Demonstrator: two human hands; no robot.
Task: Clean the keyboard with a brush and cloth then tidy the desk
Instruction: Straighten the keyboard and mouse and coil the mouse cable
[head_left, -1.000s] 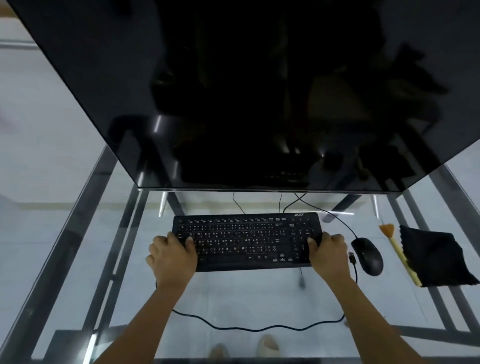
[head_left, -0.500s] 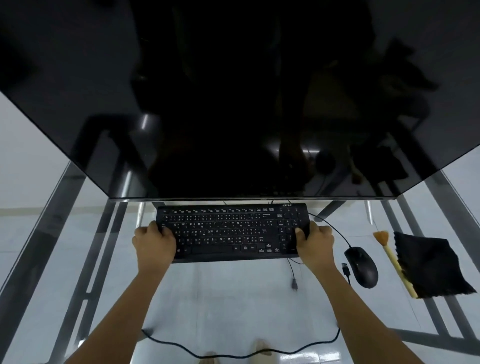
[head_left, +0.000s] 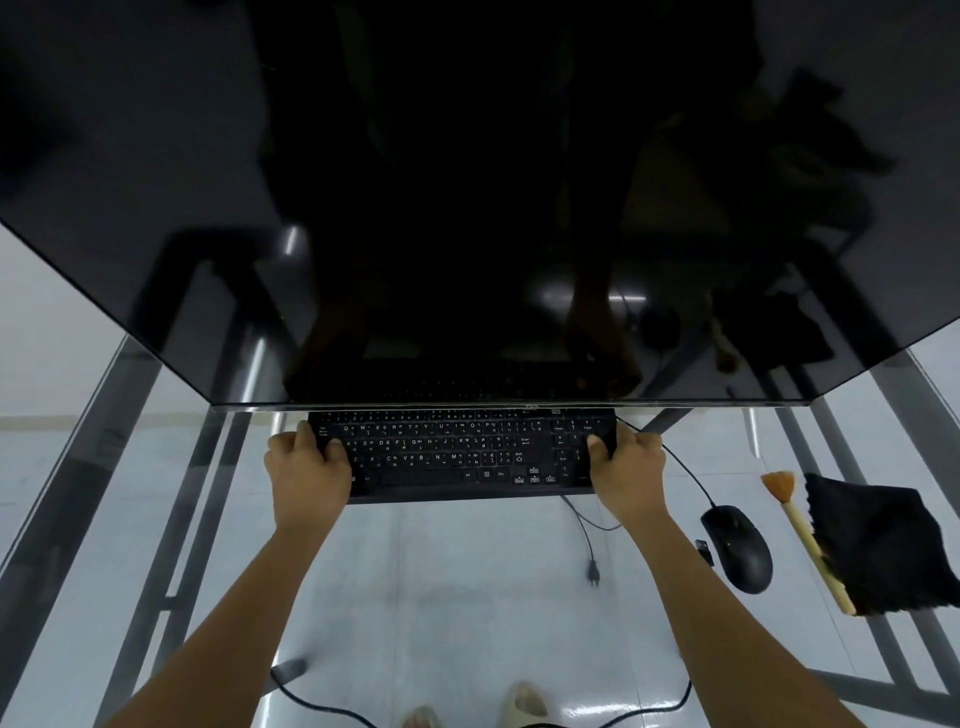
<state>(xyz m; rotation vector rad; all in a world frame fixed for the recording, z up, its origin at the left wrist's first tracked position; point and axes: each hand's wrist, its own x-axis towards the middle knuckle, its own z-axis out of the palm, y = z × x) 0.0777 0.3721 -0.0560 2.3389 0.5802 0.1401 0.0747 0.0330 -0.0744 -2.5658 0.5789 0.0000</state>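
Head cam, looking down thru the glass desk (head_left: 467, 571): you've got the black keyboard (head_left: 462, 454) by both short ends. Your left hand (head_left: 306, 467) wraps the left end w/ the thumb up on the keys, fingers curled round the edge. Your right hand (head_left: 628, 470) does the same on the right end, thumb over the numpad side, fingers tucked round the edge. So both are gripping, neither one loose.

The keyboard sits right at the bottom edge of the big dark monitor (head_left: 467, 208), its top row just about under the screen's lip. Can't tell if it's lifted off the glass or resting on it.

Off to your right: black mouse (head_left: 737, 548) on the glass, its cable running up toward the keyboard's right corner. Just beside it, further right, the brush (head_left: 802, 540) w/ a pale wood handle and orange bristles pointing away from you. The black cloth (head_left: 878, 545) lies crumpled right next to the brush, touching the handle along its right side, partly over the desk's metal frame.

A loose plug end (head_left: 592, 574) dangles below the keyboard. Your feet show thru the glass at the bottom.
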